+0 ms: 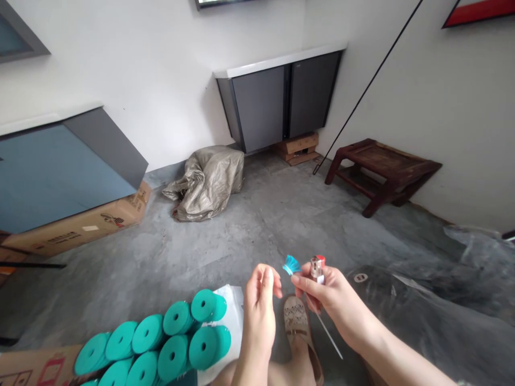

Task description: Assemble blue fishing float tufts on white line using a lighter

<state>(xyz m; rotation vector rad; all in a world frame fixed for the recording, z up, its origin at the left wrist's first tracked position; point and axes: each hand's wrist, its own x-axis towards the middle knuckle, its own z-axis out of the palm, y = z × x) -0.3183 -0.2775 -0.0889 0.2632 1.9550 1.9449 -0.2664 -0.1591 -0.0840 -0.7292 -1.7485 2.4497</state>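
Observation:
My right hand (332, 300) holds a red lighter (317, 267) with a metal top, upright between thumb and fingers. The same hand also pinches a thin white stick whose frayed blue tuft (291, 265) sticks up just left of the lighter; the stick's lower end (330, 338) slants down past my wrist. My left hand (260, 308) hovers close beside the tuft, fingers loosely curled, thumb and forefinger near each other and holding nothing that I can see. Below the hands is my foot in a beige shoe (298, 327).
Several teal round spools (169, 340) lie stacked at lower left, beside a white sheet and a cardboard box (36, 364). Black plastic bags (434, 316) fill the right. Farther off: a crumpled grey sack (209, 182), a dark wooden stool (382, 171), grey cabinets (281, 104).

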